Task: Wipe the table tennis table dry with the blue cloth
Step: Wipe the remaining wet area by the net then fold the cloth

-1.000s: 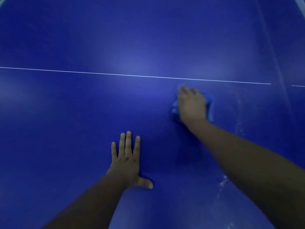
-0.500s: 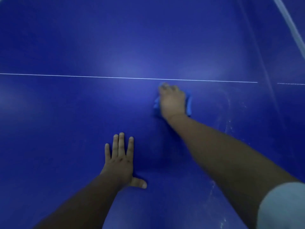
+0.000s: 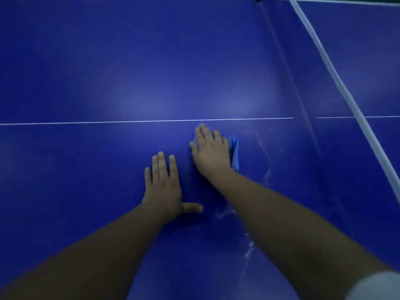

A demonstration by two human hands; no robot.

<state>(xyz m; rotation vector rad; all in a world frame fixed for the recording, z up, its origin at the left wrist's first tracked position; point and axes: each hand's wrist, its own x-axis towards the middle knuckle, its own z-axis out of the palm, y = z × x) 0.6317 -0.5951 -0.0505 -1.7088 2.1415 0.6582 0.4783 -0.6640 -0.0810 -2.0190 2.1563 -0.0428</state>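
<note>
The blue table tennis table fills the view, with a thin white centre line running left to right. My right hand lies flat with straight fingers on the blue cloth, pressing it onto the table just below that line. Only the cloth's right edge and a bit by the fingertips show. My left hand rests flat on the table, fingers straight and thumb out, a little left of and nearer than the right hand. Pale water streaks curve to the right of the cloth.
The net with its white top band runs diagonally down the right side, and the table's other half lies beyond it. More water streaks sit beside my right forearm.
My right hand has slid the cloth leftward and closer to my left hand. The view has shifted, bringing the net further into sight at the right. The left hand stays planted.
</note>
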